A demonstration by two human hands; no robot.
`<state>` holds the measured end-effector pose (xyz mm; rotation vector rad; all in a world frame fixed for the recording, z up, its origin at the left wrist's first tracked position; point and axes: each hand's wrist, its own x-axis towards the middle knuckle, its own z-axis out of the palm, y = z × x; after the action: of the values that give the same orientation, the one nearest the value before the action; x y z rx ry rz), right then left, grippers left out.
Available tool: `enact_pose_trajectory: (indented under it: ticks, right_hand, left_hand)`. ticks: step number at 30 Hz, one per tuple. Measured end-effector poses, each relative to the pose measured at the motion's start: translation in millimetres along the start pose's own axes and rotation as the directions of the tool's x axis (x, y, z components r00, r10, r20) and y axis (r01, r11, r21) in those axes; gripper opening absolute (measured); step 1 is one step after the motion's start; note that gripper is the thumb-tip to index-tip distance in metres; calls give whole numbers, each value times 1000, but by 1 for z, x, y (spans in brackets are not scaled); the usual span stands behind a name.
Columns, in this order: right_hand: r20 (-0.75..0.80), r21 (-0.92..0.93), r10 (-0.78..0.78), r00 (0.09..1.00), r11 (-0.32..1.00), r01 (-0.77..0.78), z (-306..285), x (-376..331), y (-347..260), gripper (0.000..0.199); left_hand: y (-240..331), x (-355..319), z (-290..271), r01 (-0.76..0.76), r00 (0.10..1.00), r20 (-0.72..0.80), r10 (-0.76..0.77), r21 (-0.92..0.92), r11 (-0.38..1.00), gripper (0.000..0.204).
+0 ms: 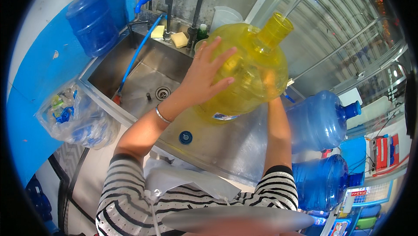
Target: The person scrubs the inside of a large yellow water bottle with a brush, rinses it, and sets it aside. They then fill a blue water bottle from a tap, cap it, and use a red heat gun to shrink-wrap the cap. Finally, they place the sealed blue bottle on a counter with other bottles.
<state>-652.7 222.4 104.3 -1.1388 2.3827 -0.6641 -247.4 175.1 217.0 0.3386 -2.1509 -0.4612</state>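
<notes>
At one o'clock, over the steel counter [230,149], here's the yellow water jug [246,85], gripped between two bare hands! The left hand [207,77] is on its nine-o'clock flank, fingers spread wide; the right hand [271,83] is round at three o'clock, only blurrily visible through the plastic, so I can't call how its fingers are set. No waterline I can make out, so I'd judge it light but bulky, thin-walled with a little give, tough rather than fragile, and slick if wet. Best hold, I'd say: one hand round the neck [275,31], the other under the base. And what a looker: clear, glossy yellow, round-shouldered, the neck angled to one o'clock, a small pale-and-blue label [225,116] low down at seven. Whether the base touches the counter, I can't tell. A blue cap [185,137] lies at eight o'clock from it.
</notes>
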Motion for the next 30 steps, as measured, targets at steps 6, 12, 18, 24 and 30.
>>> enact_pose_trajectory:
  ticks: [6, 12, 18, 24, 30]
  right_hand:
    - [-32, 107, -53, 998, 993, 56, 18, -5, 8, 45]
    - [-59, 213, -81, 995, 973, 91, 49, -17, 15, 47]
    - [-67, 298, -54, 996, 952, 72, 65, -26, 16, 49]
    - [-76, 543, 62, 995, 840, -11, 29, -36, -8, 51]
    - [-415, 732, -242, 877, 483, 480, -91, -114, -118, 58]
  left_hand:
    - [1, -2, 3, 3, 1000, -24, -3, -33, 999, 67]
    - [3, -1, 3, 9, 999, -43, -12, -73, 997, 66]
    - [3, -2, 1, 0, 999, -43, -4, -102, 995, 66]
    - [-6, -1, 3, -12, 999, -31, 9, -70, 997, 69]
    - [-46, -17, -10, -55, 998, -48, 44, -244, 968, 68]
